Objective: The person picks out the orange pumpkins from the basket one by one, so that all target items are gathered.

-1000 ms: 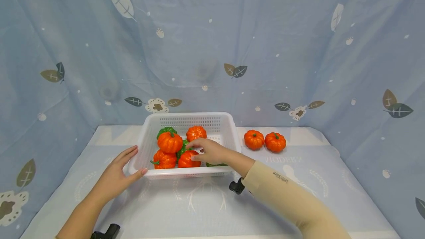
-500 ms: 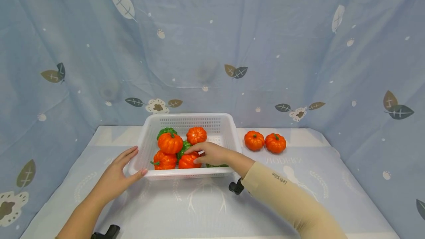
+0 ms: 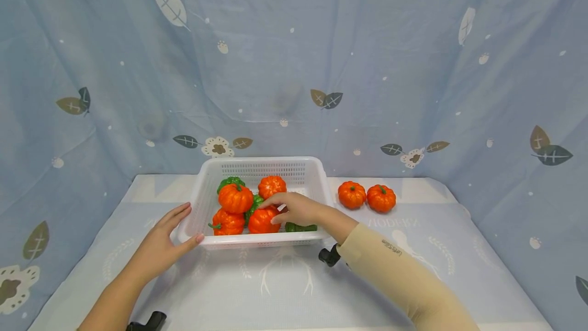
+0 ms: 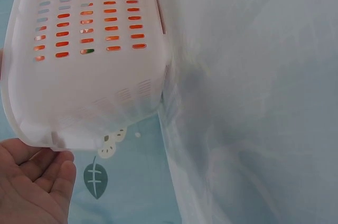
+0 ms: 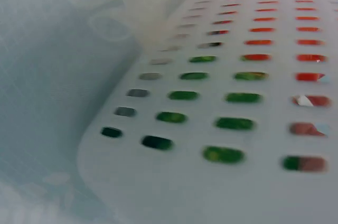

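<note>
The left hand (image 3: 161, 246), its grip relaxed and open, touches the left corner of the white plastic basket (image 3: 262, 239), probably steadying it toward the desk's (image 3: 220, 295) back edge. Inside, the right hand (image 3: 298, 209) grasps an orange pumpkin (image 3: 263, 220); rightward, two more pumpkins (image 3: 351, 195) sit along that edge, their squat shape likely preventing rolling.

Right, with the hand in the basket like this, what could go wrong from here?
The upper orange pumpkin appears propped on its neighbours, so it might roll if the front orange pumpkin, held by the right hand, is moved against the pile.

The right arm crosses the near right corner of the white basket; a low exit could bump the rim.
</note>
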Demonstrator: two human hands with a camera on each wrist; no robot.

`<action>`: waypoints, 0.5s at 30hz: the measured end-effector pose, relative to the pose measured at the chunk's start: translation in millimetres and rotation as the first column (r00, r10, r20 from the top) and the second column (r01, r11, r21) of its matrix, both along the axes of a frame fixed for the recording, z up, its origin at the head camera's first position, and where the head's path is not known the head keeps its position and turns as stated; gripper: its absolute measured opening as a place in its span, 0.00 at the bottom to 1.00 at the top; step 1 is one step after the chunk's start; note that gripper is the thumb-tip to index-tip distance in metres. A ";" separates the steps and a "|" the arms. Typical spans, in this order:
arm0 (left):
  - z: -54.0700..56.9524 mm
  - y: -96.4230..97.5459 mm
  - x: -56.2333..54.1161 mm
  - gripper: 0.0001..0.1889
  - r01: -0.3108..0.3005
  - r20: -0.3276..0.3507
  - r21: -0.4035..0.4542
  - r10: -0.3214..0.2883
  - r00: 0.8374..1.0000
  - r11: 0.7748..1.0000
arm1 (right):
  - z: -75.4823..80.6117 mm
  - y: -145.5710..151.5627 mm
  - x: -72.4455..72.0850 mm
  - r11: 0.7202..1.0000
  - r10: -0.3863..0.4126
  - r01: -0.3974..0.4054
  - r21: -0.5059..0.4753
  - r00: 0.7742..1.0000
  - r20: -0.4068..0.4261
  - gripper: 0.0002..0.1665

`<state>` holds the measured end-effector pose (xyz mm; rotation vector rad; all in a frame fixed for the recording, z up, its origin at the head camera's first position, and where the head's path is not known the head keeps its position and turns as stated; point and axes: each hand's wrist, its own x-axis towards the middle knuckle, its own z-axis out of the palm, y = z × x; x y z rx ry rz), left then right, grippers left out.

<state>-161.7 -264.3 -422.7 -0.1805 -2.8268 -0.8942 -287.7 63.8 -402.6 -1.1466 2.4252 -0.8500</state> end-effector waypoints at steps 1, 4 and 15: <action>0.1 0.1 0.1 0.49 0.001 -0.001 0.000 -0.001 1.000 1.000 | 2.6 2.0 0.7 1.000 -0.008 0.008 -0.007 1.000 -0.008 0.27; 0.5 0.6 0.5 0.49 0.004 -0.004 0.001 -0.004 1.000 1.000 | 9.7 9.0 1.7 0.998 -0.028 0.028 -0.061 1.000 -0.009 0.27; 0.3 0.4 0.6 0.49 0.003 -0.006 0.000 -0.003 1.000 1.000 | 30.7 45.8 9.8 0.960 -0.115 0.097 -0.264 0.992 -0.051 0.28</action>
